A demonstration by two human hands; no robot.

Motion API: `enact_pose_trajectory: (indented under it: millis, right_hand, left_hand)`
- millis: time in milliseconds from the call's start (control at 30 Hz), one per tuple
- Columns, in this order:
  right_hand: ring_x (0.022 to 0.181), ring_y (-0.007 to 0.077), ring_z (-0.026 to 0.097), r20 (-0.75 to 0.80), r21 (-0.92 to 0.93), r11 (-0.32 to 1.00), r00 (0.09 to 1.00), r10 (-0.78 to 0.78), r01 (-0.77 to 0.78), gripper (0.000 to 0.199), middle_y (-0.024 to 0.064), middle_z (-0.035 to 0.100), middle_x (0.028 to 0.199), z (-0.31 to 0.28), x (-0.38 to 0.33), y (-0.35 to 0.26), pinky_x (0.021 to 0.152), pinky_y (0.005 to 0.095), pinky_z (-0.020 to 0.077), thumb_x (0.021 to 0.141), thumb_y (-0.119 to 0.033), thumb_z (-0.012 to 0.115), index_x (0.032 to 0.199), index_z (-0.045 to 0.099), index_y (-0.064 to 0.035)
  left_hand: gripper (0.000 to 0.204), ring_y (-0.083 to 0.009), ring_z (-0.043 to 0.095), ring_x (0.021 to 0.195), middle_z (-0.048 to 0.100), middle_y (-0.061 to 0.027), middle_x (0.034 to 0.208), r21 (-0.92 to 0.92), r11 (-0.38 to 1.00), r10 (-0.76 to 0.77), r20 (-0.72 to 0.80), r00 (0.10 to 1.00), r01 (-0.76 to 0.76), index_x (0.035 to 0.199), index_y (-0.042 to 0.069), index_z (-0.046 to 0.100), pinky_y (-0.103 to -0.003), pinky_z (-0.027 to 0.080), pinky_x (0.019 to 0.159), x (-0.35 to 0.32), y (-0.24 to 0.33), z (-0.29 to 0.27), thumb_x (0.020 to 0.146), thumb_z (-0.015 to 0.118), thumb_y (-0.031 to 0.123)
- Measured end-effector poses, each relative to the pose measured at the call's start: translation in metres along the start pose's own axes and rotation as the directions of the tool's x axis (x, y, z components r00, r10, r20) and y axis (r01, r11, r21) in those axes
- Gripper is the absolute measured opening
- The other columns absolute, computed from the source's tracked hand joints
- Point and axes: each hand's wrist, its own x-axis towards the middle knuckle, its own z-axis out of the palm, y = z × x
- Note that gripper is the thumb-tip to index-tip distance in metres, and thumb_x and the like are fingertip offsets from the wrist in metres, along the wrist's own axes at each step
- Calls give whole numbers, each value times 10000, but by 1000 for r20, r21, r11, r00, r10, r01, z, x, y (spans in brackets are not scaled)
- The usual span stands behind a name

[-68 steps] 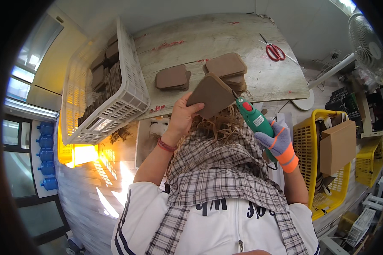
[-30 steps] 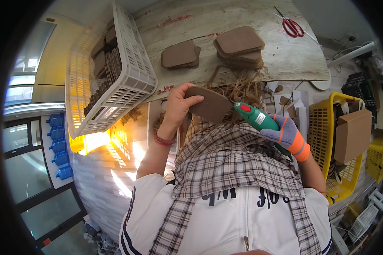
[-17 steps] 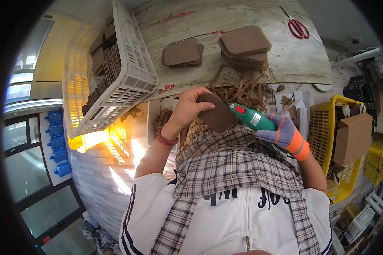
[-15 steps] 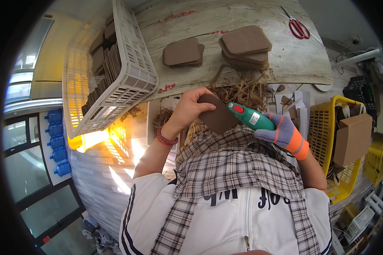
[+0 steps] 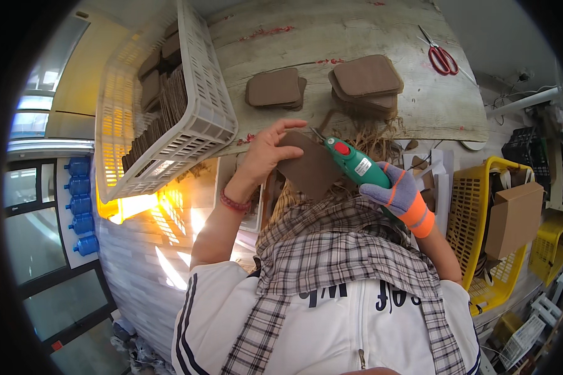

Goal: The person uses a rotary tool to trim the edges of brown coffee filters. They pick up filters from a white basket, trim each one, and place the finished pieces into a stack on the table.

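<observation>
My left hand (image 5: 266, 153) has its grip closed around one edge of a brown cardboard piece (image 5: 309, 169), thumb under and fingers spread over the top, holding it tilted in the air just off the near edge of the surface (image 5: 356, 37). My gloved right hand (image 5: 397, 194) is wrapped tight around the green glue gun (image 5: 355, 164), its nozzle touching or nearly touching the upper corner of the piece. The danger I see is closeness: my bare left fingertips sit near the nozzle, so a slip of the gun or a run of hot glue could burn them. Because I pinch only one side, pressure from the tip could pivot the card and smear the line. Glue could also drip onto the raffia-like fibres (image 5: 369, 137) below or my checked scarf (image 5: 344, 250). The stacked cardboard pieces (image 5: 366, 78) and white crate (image 5: 200, 106) are well apart.
</observation>
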Motion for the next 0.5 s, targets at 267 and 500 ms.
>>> enact_pose_trajectory:
  millis: [267, 500]
  right_hand:
    - [627, 49, 552, -266, 31, 999, 964, -5, 14, 387, 12, 622, 766, -37, -27, 20, 554, 198, 451, 791, -209, 733, 1071, 581, 12]
    - [517, 86, 549, -367, 178, 983, 930, 16, 53, 335, 33, 605, 693, -51, -50, 50, 475, 216, 445, 816, -186, 704, 1038, 560, 20]
  left_hand:
    - [492, -227, 489, 1114, 486, -146, 1260, 605, 739, 604, -400, 689, -297, 1263, 15, 459, -332, 427, 920, 70, 18, -67, 809, 643, 50]
    - [809, -351, 255, 1342, 295, -140, 1439, 827, 141, 403, 454, 794, -545, 1398, 244, 361, -492, 186, 1098, 18, -39, 79, 683, 737, 297]
